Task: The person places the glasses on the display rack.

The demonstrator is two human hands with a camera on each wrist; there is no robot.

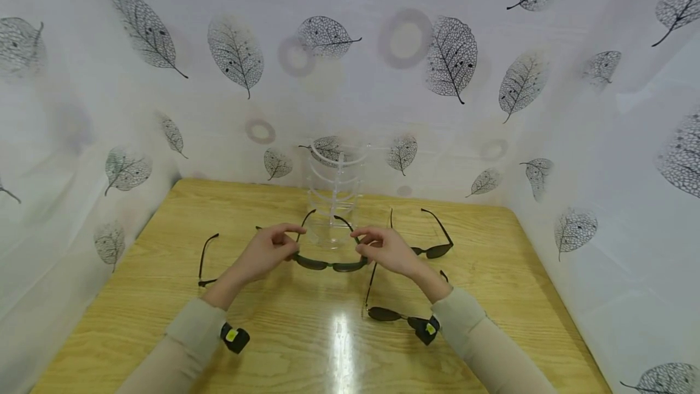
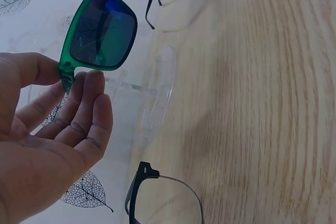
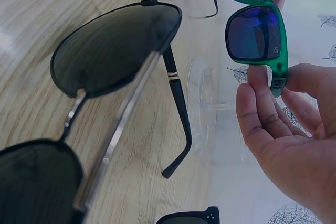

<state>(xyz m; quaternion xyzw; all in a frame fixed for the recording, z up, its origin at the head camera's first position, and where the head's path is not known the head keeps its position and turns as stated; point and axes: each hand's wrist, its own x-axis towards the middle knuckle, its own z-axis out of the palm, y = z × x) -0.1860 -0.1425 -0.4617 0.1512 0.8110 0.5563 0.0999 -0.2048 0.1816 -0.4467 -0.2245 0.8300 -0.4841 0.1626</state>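
Note:
Both hands hold one pair of green-framed sunglasses [image 1: 313,264] with dark bluish lenses, above the middle of the table. My left hand [image 1: 268,248] pinches the left side by the hinge. On the opposite side, my right hand [image 1: 391,251] grips the other hinge end between thumb and fingers. The temples are unfolded and point away from me, toward a clear tiered display stand [image 1: 336,199] at the back. In the left wrist view, the thumb [image 2: 39,69] presses at the frame's corner. The right wrist view shows lettering on the green temple [image 3: 279,81].
Black-framed glasses [image 1: 206,283] lie at the left, partly hidden by my left arm. Dark sunglasses [image 1: 437,252] lie right of the stand, and metal-bridged sunglasses [image 1: 384,314] sit nearer, below my right wrist. A leaf-patterned curtain [image 1: 350,96] surrounds the wooden table [image 1: 273,333].

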